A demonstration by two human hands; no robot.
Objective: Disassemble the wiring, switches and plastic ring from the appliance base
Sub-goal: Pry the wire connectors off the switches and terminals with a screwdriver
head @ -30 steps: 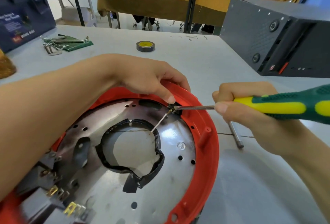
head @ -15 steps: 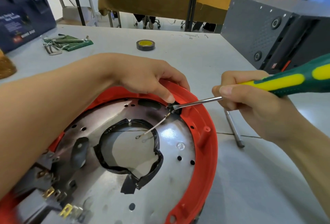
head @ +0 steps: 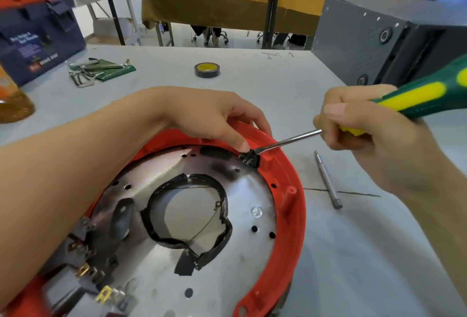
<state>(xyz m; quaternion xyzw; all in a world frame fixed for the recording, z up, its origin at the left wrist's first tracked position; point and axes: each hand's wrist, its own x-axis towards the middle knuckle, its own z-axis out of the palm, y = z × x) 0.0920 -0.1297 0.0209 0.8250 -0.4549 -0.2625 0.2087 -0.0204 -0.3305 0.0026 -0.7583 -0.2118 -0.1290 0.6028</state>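
The appliance base [head: 252, 238] is a shiny metal plate inside a red plastic ring [head: 293, 225], tilted up on the table. A small black switch part [head: 249, 159] sits at the plate's far edge against the ring. My left hand [head: 212, 119] grips the ring's far rim, with its thumb pressing beside that part. My right hand [head: 364, 124] grips a green and yellow screwdriver [head: 414, 99], whose flat tip touches the black part. A thin loose wire [head: 204, 225] lies across the plate's central hole. Brass terminals and switches [head: 88, 273] cluster at the lower left.
A loose steel bit [head: 328, 180] lies on the table right of the ring. A roll of tape [head: 207, 69] and hex keys on a green pouch [head: 101, 69] lie farther back. A blue toolbox [head: 35, 38] stands far left, a grey metal case [head: 374, 44] far right.
The screwdriver handle has risen, so the shaft now slopes down to the black part. The thin wire has dropped from near that part into the plate's central hole.
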